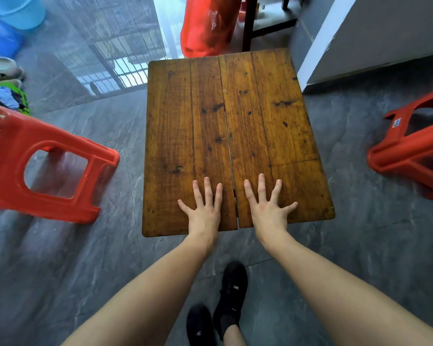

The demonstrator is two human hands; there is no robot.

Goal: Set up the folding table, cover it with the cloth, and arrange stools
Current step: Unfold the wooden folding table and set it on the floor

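Where the two wooden leaves meet in a narrow seam, the folding table [235, 136] is seen unfolded and flat, standing on a grey marbled tile floor [360, 245]. Its top is made of worn, varnished planks, amber-brown, marked with dark knots and scratches, with rounded corners. The left hand [204, 211] is laid flat on the left leaf near the close edge, fingers straight and spread, nothing gripped. The right hand [269, 208] is pressed flat on the right leaf just beside the seam, fingers likewise fanned out. A red plastic stool [48, 166] is seen to the left of the table, tipped on its side, glossy, with a rounded cut-out in its panel. A second red stool [415, 151] is placed to the right, only partly in view. No cloth is seen on the table. A red plastic bag [208, 23] is found beyond the far edge, blue buckets [13, 13] at top left, black shoes [231, 288] below.
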